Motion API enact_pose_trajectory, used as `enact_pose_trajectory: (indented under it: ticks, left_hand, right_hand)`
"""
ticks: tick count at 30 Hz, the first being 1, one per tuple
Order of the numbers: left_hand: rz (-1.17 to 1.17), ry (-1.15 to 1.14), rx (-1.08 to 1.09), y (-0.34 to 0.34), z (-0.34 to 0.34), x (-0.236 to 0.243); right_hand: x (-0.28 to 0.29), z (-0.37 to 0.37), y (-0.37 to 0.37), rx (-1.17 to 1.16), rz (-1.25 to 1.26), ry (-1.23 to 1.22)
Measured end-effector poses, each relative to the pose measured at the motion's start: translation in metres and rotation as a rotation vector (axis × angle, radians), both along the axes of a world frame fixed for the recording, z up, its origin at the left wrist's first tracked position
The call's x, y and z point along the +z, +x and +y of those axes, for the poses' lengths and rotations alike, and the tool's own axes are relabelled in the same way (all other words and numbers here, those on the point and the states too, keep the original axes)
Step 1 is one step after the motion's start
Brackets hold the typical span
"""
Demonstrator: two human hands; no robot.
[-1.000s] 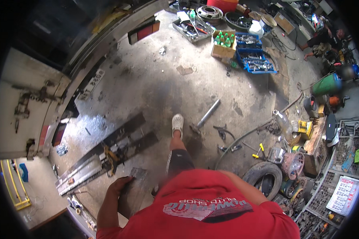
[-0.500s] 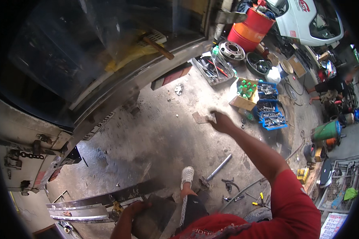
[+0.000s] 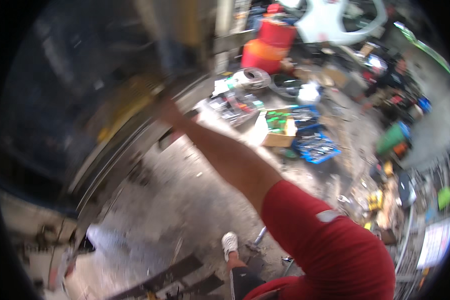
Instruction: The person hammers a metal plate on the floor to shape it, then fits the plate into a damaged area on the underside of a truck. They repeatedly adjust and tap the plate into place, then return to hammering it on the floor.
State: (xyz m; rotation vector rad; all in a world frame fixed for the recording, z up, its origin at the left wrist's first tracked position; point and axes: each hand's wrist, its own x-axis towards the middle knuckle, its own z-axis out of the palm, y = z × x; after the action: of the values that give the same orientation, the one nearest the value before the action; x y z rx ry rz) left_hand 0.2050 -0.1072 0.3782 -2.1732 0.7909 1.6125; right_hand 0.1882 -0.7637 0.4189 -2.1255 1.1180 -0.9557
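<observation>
My right arm stretches up and left across the view. My right hand is at the ledge of the dark open bay of a vehicle. It is smeared by motion, so neither its fingers nor anything in them can be made out. Yellow material lies inside the bay close to this hand. My left hand is out of view. A dark flat strip lies on the floor by the lower edge, left of my white shoe.
Beyond my arm stand a cardboard box of green-capped bottles, a blue toolbox, a tray of tools, a wheel rim and a red-orange drum. Another person is at the far right, near a green bin.
My right hand has moved from above the floor near the box up and left to the vehicle's ledge. My left hand has left the view. The whole view has shifted and blurred.
</observation>
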Motion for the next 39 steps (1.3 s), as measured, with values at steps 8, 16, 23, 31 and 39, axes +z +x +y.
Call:
enact_pose_trajectory:
  ticks: [8, 16, 23, 31, 39]
  left_hand:
    - [-0.118, -0.281, -0.386, -0.064, 0.016, 0.028]
    - [-0.223, -0.311, -0.610, -0.161, 0.203, 0.063]
    - [-0.222, -0.375, -0.744, -0.170, 0.261, 0.053]
    - [0.286, -0.487, -0.755, -0.279, 0.202, 0.062]
    - [0.304, -0.475, -0.917, -0.337, 0.240, -0.156]
  right_hand:
    - [0.068, 0.304, -0.281, 0.347, 0.153, 0.630]
    - [-0.127, 0.735, -0.595, 0.079, 0.619, 0.717]
    - [-0.221, 1.145, -0.730, -0.125, 0.416, 1.265]
    - [-0.175, 1.316, -0.756, -0.312, -0.250, 1.800]
    - [-0.235, 1.334, -0.681, 0.225, 0.111, 1.787]
